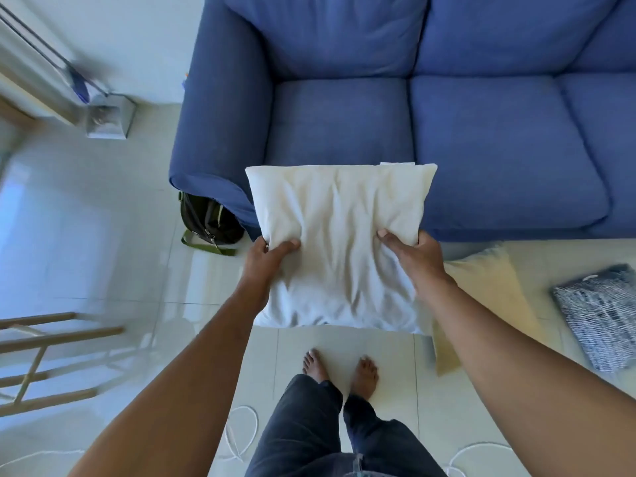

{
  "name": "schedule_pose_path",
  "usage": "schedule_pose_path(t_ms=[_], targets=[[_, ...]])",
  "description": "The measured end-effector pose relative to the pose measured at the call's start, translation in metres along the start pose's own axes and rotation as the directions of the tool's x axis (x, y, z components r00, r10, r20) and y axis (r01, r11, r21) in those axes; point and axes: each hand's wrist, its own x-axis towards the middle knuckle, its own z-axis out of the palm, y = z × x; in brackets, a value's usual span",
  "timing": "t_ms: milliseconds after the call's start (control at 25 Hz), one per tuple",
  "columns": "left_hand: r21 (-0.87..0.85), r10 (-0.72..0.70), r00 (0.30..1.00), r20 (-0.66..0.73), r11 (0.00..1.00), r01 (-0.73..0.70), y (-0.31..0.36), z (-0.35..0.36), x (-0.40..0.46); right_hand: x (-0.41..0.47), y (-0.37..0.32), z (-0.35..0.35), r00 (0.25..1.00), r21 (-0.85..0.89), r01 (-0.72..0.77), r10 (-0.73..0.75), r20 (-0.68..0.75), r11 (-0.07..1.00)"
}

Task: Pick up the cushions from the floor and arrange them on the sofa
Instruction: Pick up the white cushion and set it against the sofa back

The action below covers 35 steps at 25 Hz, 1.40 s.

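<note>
Left hand [266, 258] and right hand [418, 256] each pinch the crumpled white fabric cushion [339, 242] closed-fingered; probably slips, dropping short of the blue fabric sofa [499, 132] at twelve o'clock.

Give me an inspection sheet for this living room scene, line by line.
Surface: blue sofa, seats bare; pale tiled floor.
Job's things: white cushion held in front of the sofa; yellow cushion and patterned cushion on the floor.
Clutter: dark bag by the sofa's corner.
Grips: left hand and right hand pinch the white cushion's sides.
Cables: white cord looped on the floor.
Surroundings: wooden rack, stand base.
</note>
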Motion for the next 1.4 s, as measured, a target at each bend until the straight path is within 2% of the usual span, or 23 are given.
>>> schedule_pose_path(t_ms=[280,680,920,1080,1400], targets=[[-0.047,0.059,0.998,0.000,0.997,-0.059,0.081,0.004,0.063,0.055,-0.086,0.018,0.998,0.041,0.056,-0.056,0.000,0.998],[-0.012,0.105,0.990,0.095,0.994,-0.104,0.219,0.018,0.197,0.168,-0.209,0.063,0.995,0.097,0.099,-0.096,-0.035,0.990],[-0.039,0.081,0.993,0.090,0.996,-0.078,0.280,0.044,0.270,0.247,-0.260,0.076,0.997,0.121,0.065,-0.059,-0.056,0.991],[-0.023,0.055,0.997,0.051,0.998,-0.054,0.310,0.066,0.323,0.313,-0.289,0.088,1.000,0.100,0.026,-0.024,-0.015,0.995],[0.028,0.041,0.999,0.022,0.999,-0.042,0.350,0.099,0.449,0.433,-0.324,0.117,1.000,0.036,-0.012,0.011,0.009,0.999]])
